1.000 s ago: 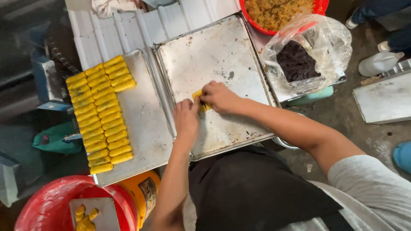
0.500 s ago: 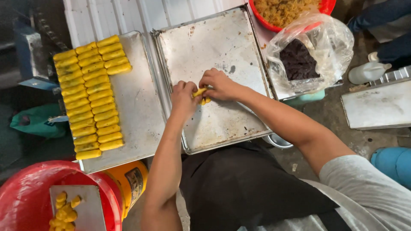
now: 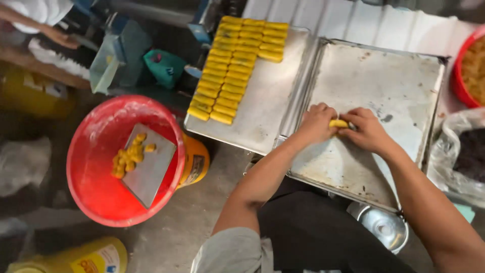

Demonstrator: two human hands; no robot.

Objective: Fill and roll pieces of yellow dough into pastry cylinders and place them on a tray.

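While pinching yellow dough piece (image 3: 338, 123) between left hand (image 3: 317, 123) and right hand (image 3: 368, 131), over metal tray (image 3: 399, 76), rolled yellow rows (image 3: 236, 65) far left, red tub (image 3: 101, 151) near left.

A small food-making workshop, probably a street or back-room kitchen: metal trays (image 3: 384, 86) on a corrugated bench, rows of yellow pastry rolls (image 3: 235, 65), a red basin (image 3: 96, 151) with dough bits on a metal sheet, plastic tubs, and a bare concrete floor (image 3: 202, 212) underfoot.
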